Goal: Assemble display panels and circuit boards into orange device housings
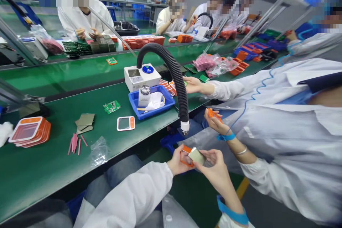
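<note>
Above my lap, my left hand (176,160) grips an orange plastic frame (187,163). My right hand (216,164) pinches a thin greyish rectangular display panel (197,156) by its edges. The panel is tilted and overlaps the frame's right side; whether the two touch I cannot tell. Over both hands hangs the nozzle (185,127) of a black flexible hose (171,60). On the green bench lie a white-and-orange faceplate (126,123), a small pile of loose panels (84,122), several pink strips (76,144) and a green circuit board (112,107).
A blue tray (152,112) holds a metal-topped bottle (144,95) and a white cloth. Stacked faceplates (30,131) stand at the left, and a crumpled clear bag (99,151) lies by the bench edge. Close on my right, a co-worker's hand (216,122) holds an orange part.
</note>
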A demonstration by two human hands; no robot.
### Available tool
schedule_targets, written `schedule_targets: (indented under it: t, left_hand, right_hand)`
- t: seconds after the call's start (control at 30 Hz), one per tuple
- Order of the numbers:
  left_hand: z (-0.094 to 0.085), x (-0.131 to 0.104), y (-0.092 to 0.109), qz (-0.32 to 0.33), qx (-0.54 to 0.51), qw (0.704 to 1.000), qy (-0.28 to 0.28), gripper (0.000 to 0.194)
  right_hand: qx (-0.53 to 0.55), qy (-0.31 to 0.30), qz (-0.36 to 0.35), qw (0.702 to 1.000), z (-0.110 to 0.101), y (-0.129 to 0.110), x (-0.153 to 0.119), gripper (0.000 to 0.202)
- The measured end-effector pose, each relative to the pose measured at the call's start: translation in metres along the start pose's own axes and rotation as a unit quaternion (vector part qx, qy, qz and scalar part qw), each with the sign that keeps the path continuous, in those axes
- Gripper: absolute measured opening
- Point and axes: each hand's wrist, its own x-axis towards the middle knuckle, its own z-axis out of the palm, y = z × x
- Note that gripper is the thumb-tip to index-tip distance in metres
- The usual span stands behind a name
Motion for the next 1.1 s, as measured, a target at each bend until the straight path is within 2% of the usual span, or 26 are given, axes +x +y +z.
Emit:
schedule_targets:
  t: [0.13, 0.3, 0.43, 0.6, 0.83, 0.9, 1.0, 1.07, 1.1]
  left_hand:
    - [-0.006, -0.020, -0.003, -0.042, 0.014, 0.999, 0.000, 0.034]
    - [-0.006, -0.066, -0.011, -0.063, 0.034, 0.996, -0.048, 0.037]
    - [-0.002, -0.103, -0.006, -0.012, 0.038, 0.995, -0.090, 0.043]
    - [0.001, -0.137, 0.007, 0.054, 0.041, 0.989, -0.127, 0.053]
    - [0.009, -0.171, 0.014, 0.104, 0.048, 0.979, -0.170, 0.061]
    - [0.015, -0.181, 0.013, 0.108, 0.043, 0.977, -0.180, 0.059]
    - [0.025, -0.194, 0.009, 0.096, 0.037, 0.975, -0.196, 0.062]
    - [0.029, -0.200, 0.005, 0.083, 0.036, 0.974, -0.206, 0.067]
    - [0.030, -0.202, 0.003, 0.077, 0.037, 0.974, -0.209, 0.069]
  right_hand:
    - [-0.014, -0.049, -0.004, 0.999, -0.005, -0.010, -0.005, 0.052]
    - [-0.056, -0.153, -0.004, 0.987, -0.003, -0.040, -0.022, 0.038]
    - [-0.074, -0.212, -0.020, 0.974, 0.005, -0.067, -0.036, 0.035]
    - [-0.079, -0.249, -0.067, 0.963, 0.015, -0.094, -0.044, 0.036]
    - [-0.004, -0.263, -0.216, 0.940, 0.027, -0.111, -0.049, 0.039]
    - [0.088, -0.291, -0.244, 0.921, 0.028, -0.108, -0.044, 0.051]
    - [0.298, -0.381, -0.232, 0.844, 0.033, -0.099, -0.030, 0.071]
    - [0.372, -0.424, -0.217, 0.796, 0.041, -0.092, -0.019, 0.075]
    - [0.379, -0.439, -0.217, 0.785, 0.046, -0.089, -0.015, 0.077]
